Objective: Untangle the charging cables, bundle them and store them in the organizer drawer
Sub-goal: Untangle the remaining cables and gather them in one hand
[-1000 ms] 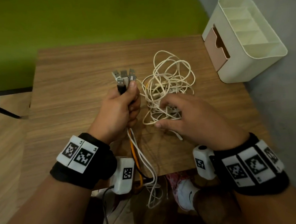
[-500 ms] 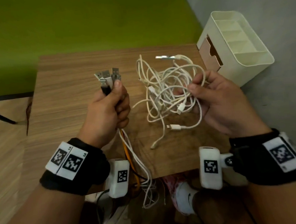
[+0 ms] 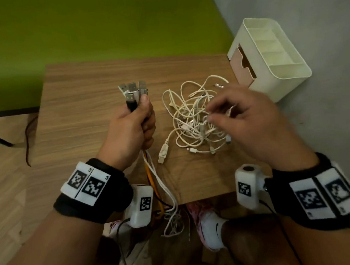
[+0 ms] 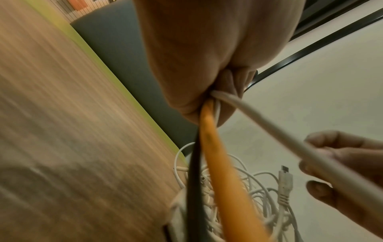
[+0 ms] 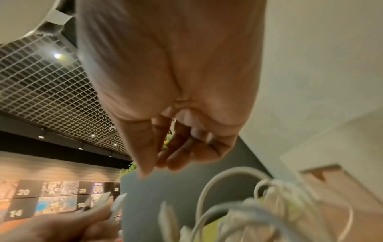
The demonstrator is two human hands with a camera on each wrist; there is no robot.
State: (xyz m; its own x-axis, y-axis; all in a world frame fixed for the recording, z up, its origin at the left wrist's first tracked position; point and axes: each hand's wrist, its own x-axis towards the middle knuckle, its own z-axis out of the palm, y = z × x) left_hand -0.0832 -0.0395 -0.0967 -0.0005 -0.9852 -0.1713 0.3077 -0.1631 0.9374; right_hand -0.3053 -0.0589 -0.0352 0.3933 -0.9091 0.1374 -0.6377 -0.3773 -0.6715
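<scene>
Charging cables (image 3: pixel 194 121): white tangle back flat on wooden table (image 3: pixel 87 121), no longer lifted as half a second ago; right hand (image 3: pixel 249 123) now hovering above, fingers loosely curled, any contact blurred. Left hand (image 3: pixel 129 133) fisted around USB plug bundle (image 3: pixel 132 92), orange and white leads trailing past table edge. Cream organizer (image 3: pixel 268 57) at far right corner, drawer contents hidden.

White tangled charging cables (image 3: pixel 196 120) lie under the right hand (image 3: pixel 251 121); cream plastic organizer (image 3: pixel 268 59) (drawer shut) sits beyond.
</scene>
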